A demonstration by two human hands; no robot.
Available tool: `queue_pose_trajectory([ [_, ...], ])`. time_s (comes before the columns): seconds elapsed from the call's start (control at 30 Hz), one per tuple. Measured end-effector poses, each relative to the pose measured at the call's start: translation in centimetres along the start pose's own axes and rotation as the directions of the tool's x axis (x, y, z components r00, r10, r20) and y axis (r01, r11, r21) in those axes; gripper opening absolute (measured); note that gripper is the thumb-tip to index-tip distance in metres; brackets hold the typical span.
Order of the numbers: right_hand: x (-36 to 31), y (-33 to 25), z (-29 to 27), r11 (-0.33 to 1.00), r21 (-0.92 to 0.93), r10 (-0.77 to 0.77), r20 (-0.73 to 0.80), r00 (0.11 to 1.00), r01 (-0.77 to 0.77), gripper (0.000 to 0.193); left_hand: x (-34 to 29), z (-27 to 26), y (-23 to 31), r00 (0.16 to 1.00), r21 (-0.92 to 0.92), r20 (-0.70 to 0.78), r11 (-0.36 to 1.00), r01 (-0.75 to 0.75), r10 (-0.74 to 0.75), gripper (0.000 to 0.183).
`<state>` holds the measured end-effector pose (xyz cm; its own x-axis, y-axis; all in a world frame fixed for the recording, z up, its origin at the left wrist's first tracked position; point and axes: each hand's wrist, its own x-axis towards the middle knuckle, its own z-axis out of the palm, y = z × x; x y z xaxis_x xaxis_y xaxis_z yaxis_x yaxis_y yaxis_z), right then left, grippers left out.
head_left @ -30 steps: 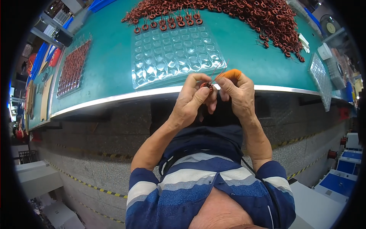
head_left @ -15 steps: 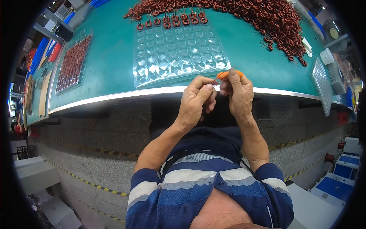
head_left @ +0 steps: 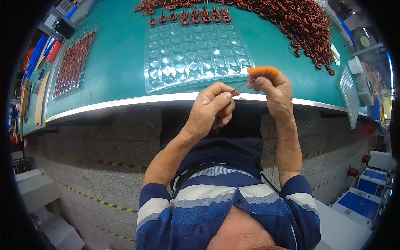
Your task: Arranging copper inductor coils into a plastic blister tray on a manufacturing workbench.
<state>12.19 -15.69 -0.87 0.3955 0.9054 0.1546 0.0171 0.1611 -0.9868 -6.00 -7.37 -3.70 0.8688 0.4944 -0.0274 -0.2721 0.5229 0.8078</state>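
My left hand (head_left: 210, 107) is closed in a pinch just in front of the table's near edge. It grips a small copper-coloured wire coil (head_left: 236, 93), mostly hidden by the fingers, whose thin leads (head_left: 246, 85) reach out to the right. My right hand (head_left: 278, 95) is wrapped round an orange-handled hand tool (head_left: 264, 72), smeared by motion, so its working end cannot be made out. Beyond the hands lies a clear plastic tray (head_left: 189, 58) with round pockets. Ring-shaped wire coils (head_left: 195, 20) stand in its far rows, leads pointing away.
A large heap of loose coils (head_left: 287, 25) covers the far right of the green table (head_left: 112, 54). At the left sits a tray filled with coils (head_left: 74, 62). Another clear tray (head_left: 349, 93) leans over the right edge, beside a white cup (head_left: 355, 64).
My right hand has moved right and slightly away with the orange-handled tool, separating from my left hand. The coil's leads now show between the hands. The left hand keeps its pinch.
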Motion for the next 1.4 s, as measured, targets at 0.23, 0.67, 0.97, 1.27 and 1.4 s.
queue_pose_trajectory([
  [0.23, -0.2, 0.4, 1.8, 0.954, -0.301, -0.027, -0.061, 0.998, 0.007, 0.024, -0.3, -0.9, 0.0, 0.998, -0.076, -0.056, 0.996, -0.041, 0.037, 0.026],
  [0.67, 1.8, -0.9, 5.5, 0.734, -0.602, -0.276, 0.159, 0.948, 0.315, 0.022, 0.2, -2.2, 1.3, 0.941, 0.503, -0.116, 0.836, -0.221, 0.318, 0.017],
  [0.97, 15.6, -2.8, 7.5, 0.739, -0.515, -0.385, 0.204, 0.9, 0.433, 0.016, 2.1, -7.5, 3.7, 0.662, 0.976, 0.14, 0.009, -0.217, 0.736, 0.031],
  [1.27, 28.4, 4.4, 10.5, 0.422, -0.574, -0.195, 0.699, 0.688, 0.702, 0.014, 1.6, -7.4, 4.0, 0.702, 0.977, 0.061, 0.102, -0.188, 0.709, 0.022],
  [1.4, 27.7, 3.0, 9.8, 0.518, -0.675, 0.007, 0.617, 0.787, 0.525, 0.035, 2.0, -7.5, 3.7, 0.715, 0.972, 0.064, 0.12, -0.203, 0.697, 0.02],
])
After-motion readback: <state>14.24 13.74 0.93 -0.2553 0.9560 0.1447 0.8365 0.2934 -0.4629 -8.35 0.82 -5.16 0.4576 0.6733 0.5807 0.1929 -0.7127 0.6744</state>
